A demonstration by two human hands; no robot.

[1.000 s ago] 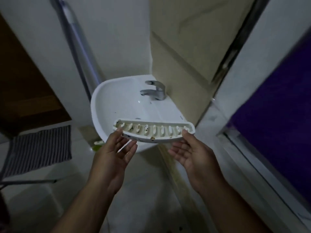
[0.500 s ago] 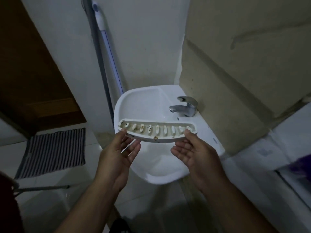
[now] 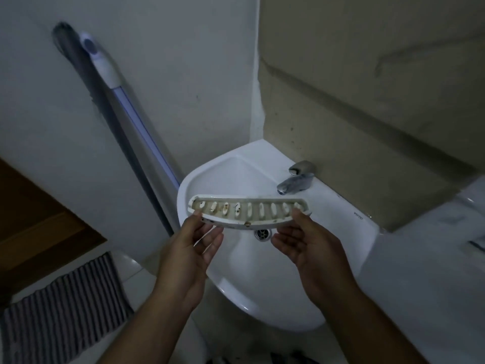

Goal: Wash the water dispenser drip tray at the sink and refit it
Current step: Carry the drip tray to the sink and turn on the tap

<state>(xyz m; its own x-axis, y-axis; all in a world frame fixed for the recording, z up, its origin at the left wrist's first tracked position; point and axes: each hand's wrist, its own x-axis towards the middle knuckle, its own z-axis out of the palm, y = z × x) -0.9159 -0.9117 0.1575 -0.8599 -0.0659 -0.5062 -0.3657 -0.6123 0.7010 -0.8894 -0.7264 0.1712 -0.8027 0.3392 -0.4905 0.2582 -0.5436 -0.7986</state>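
Note:
I hold a white curved drip tray (image 3: 249,212) with a row of slots and brownish stains, level over a white corner sink (image 3: 262,292). My left hand (image 3: 193,248) pinches the tray's left end between thumb and fingers. At the tray's right end my right hand (image 3: 304,248) grips in the same way. Both palms face up beneath it. The sink's drain (image 3: 262,234) shows just below the tray. A chrome tap (image 3: 295,181) stands at the sink's back right, and no water runs from it.
A mop handle (image 3: 123,101) leans against the white wall left of the sink. A striped floor mat (image 3: 65,303) lies at the lower left beside a brown wooden door (image 3: 34,219). A beige wall (image 3: 367,101) rises behind the tap, with a white ledge (image 3: 433,258) on the right.
The view has swung left and closer to the sink, so the basin and its drain now lie straight below the tray. Both hands keep the same hold on the tray.

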